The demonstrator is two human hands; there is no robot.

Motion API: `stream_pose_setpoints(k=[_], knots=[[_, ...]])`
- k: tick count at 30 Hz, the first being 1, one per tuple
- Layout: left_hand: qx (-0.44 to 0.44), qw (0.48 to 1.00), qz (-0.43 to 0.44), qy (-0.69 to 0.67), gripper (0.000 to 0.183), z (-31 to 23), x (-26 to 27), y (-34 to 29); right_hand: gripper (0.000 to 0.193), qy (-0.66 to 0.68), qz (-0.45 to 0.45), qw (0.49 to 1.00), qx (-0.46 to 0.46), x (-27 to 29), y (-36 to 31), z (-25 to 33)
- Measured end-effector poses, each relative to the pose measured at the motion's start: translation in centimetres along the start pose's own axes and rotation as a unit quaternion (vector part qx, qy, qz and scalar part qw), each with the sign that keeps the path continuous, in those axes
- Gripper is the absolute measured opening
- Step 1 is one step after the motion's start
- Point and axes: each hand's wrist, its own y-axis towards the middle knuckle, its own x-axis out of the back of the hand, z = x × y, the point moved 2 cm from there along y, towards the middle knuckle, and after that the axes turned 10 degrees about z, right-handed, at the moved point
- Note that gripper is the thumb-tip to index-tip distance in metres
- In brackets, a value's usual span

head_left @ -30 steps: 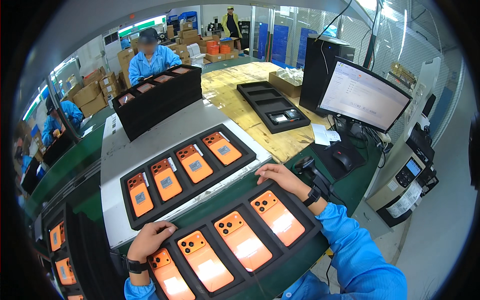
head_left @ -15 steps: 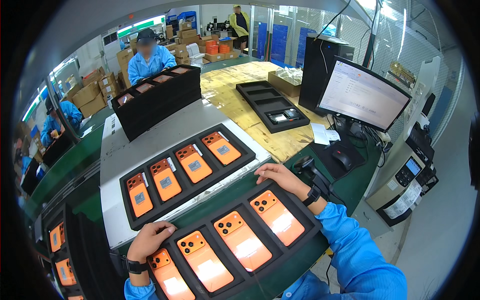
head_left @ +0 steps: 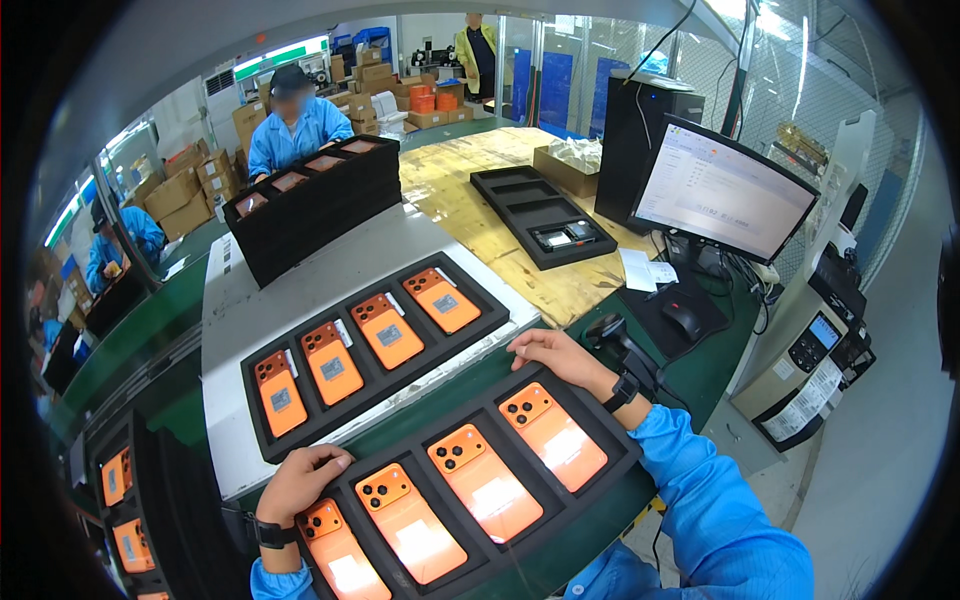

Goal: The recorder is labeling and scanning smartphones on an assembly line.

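In front of me lies a black foam tray (head_left: pixel 402 578) with orange phones (head_left: pixel 486 485) in its slots, camera side up. My left hand (head_left: pixel 300 480) is at its far left corner, fingers curled on the rim. My right hand (head_left: pixel 562 355) rests by the far right corner, its loosely bent fingers reaching past the rim with nothing in them. Beyond, a second foam tray (head_left: pixel 487 325) holds orange phones (head_left: pixel 386 332) with grey labels and reddish camera ends. Its front edge is near both hands.
A stack of black trays (head_left: pixel 330 215) stands at the far left, with more phones (head_left: pixel 131 543) at lower left. A mostly empty tray (head_left: pixel 545 212) lies on the yellow board. To the right are a scanner (head_left: pixel 622 345), mouse (head_left: pixel 683 318), monitor (head_left: pixel 728 195) and label printer (head_left: pixel 815 345). A co-worker (head_left: pixel 290 130) sits opposite.
My hands and both phone trays stay almost in place. The co-worker opposite has shifted slightly left, and the person in yellow at the back has moved a little left.
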Motion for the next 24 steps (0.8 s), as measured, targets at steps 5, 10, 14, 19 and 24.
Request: stream_pose_setpoints(k=[5,10,14,19,24], knots=[[-0.012,1.0,0.002,0.008,0.034,0.0,0.2,-0.1,0.023,-0.021,0.006,1.0,0.006,-0.1,0.1,0.0],[-0.025,1.0,0.008,-0.001,0.033,0.2,0.0,0.3,0.024,-0.057,0.014,0.998,0.03,0.4,-0.3,-0.1],[-0.031,0.999,-0.005,-0.012,0.033,0.3,-0.1,-0.2,0.031,-0.178,0.012,0.984,0.027,-0.9,-2.3,1.5],[-0.038,0.999,0.001,0.012,0.031,-0.4,-0.4,0.0,0.035,-0.144,-0.066,0.984,0.083,-2.6,-12.7,6.1],[-0.061,0.998,-0.019,0.0,0.027,1.4,0.0,0.5,0.022,-0.099,-0.284,0.951,0.077,1.7,-26.3,4.5]])
